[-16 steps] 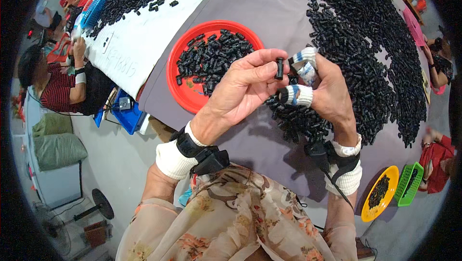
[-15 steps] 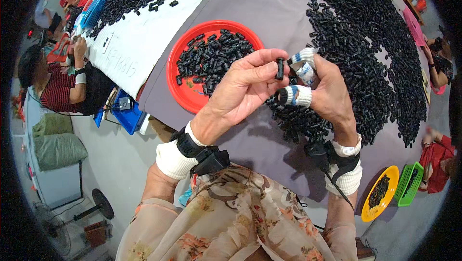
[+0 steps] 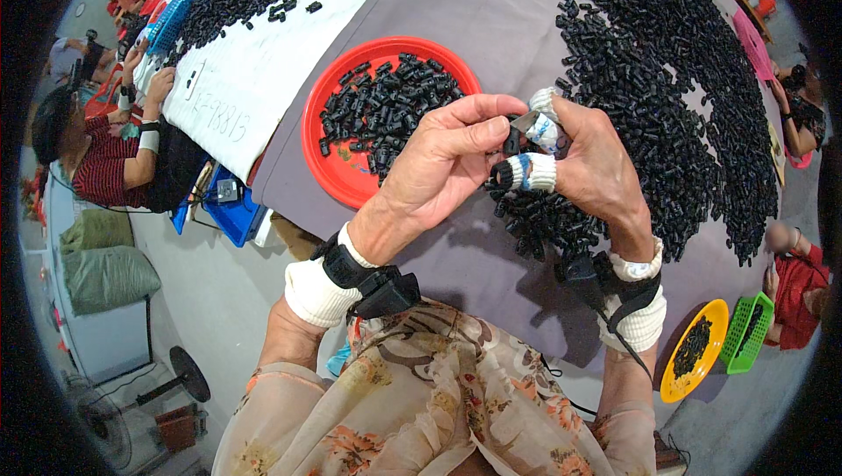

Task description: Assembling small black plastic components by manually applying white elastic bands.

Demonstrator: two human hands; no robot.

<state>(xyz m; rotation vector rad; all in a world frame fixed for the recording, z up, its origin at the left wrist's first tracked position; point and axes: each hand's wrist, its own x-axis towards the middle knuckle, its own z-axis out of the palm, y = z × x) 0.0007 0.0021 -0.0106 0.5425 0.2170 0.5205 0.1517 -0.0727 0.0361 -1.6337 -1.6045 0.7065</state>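
1. So the small black part (image 3: 512, 141), a smooth-looking stubby cylinder, is sitting in the left hand (image 3: 438, 147), which is pinching it between thumb and index finger above the middle of the tabletop (image 3: 491, 2).
2. The right hand (image 3: 596, 156) is curling around a thin, flat greyish piece (image 3: 524, 121), its tip meeting the part. Too small to tell exactly what that is.
3. Ribbed knit finger sleeves (image 3: 542, 171), white with blue and black bands, are covering some right fingertips. Chunky white cuffs (image 3: 317, 293) are hugging both wrists.
4. Compared with half a second ago, the right hand is sitting further left, now hiding much of the part that was showing clear. The left hand is staying pretty much put.
5. The round red plastic tray (image 3: 338, 179) is holding a loose heap of similar black bits, left of the hands.
6. A huge black pile (image 3: 649, 125) is spreading along the tabletop's right edge.
7. Past the near right corner, a yellow tray (image 3: 717, 322) and a slotted green basket (image 3: 741, 364) are holding more dark pieces.
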